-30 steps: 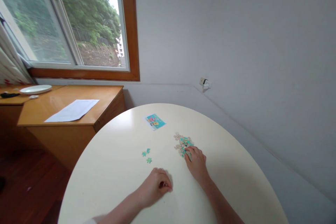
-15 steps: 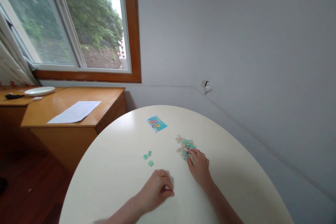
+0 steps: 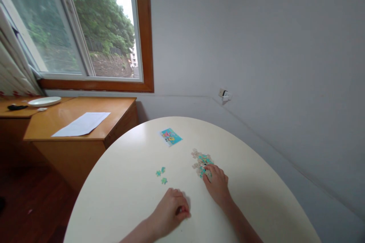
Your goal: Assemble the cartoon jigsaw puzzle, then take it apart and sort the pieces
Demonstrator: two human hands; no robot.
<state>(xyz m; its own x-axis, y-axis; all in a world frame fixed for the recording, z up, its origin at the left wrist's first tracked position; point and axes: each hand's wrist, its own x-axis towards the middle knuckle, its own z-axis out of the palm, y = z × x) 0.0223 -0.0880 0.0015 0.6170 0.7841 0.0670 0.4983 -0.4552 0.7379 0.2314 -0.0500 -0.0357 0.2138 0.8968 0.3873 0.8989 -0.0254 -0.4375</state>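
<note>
In the head view, a big round white desk [image 3: 134,205] fills the low part, and 12 o'clock is the far side. The left hand [image 3: 173,209] is low on the desk, a bit left of the middle. Its fingers are curled in, and the gap by the thumb is narrow. I cannot tell if a small thing is tucked inside.

At 11 o'clock from that hand are three loose green puzzle bits [image 3: 164,181]. They lie flat, near the hand but not touching it.

The right hand [image 3: 216,183] is at the near side of the puzzle pile [image 3: 203,157]. Its fingers are bent, and the thumb and first finger are a little apart, with bits of puzzle showing between them. I cannot tell if they pinch one. The pile sits at 11 o'clock from this hand. Some bits are blue-green and some are plain tan.

At 10 o'clock from the pile lies a small bright picture card [image 3: 174,139], mostly blue, with pink and yellow on it.

Away at 10 o'clock from the white desk is a brown desk [image 3: 115,108] with white paper [image 3: 82,124] and a white plate [image 3: 45,101] on it.
</note>
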